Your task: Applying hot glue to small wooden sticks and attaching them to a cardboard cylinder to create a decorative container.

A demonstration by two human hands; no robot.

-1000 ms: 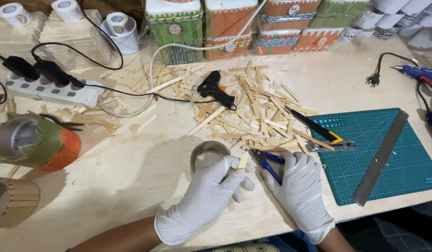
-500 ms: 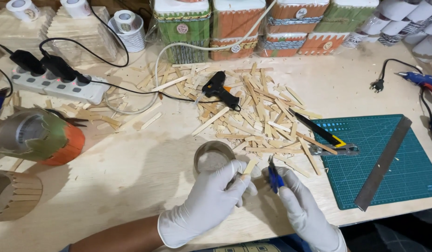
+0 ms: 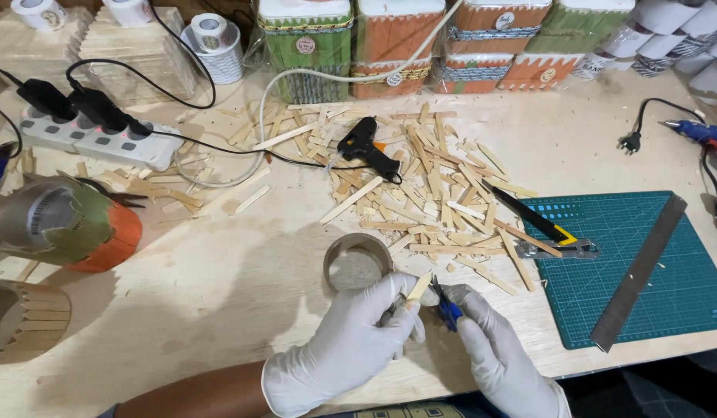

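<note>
Gloves on both hands, white latex ones, working low in the middle of a plywood workbench (image 3: 219, 310). Left hand (image 3: 358, 340) is pinched shut around a short wooden craft stick (image 3: 418, 288), thumb and fingertips closed on its lower end so the stick pokes up and tilts a bit to the right. Right hand (image 3: 494, 348) is wrapped around a pair of blue-handled cutters (image 3: 445, 303), fingers curled tight on the handles, with the dark tip sitting right at the stick; can't tell if the blades are actually biting it or just touching. Just behind the left hand's knuckles sits a cardboard tape-roll ring (image 3: 357, 263), lying flat with its hole facing up. Beyond that is a big messy pile of cut sticks (image 3: 428, 186) with a black glue gun (image 3: 368, 147) lying on top of it, cord trailing off left toward a white power strip (image 3: 103, 139). Right of the pile, a yellow and black utility knife (image 3: 540, 224) lies partly on the edge of a green cutting mat (image 3: 645, 271), and a steel ruler (image 3: 639, 271) lies diagonally across the mat. Far left there's an orange and green stick-covered container (image 3: 80, 224) on its side, and a row of finished ones in the same colours (image 3: 420, 39) lines the back.
</note>
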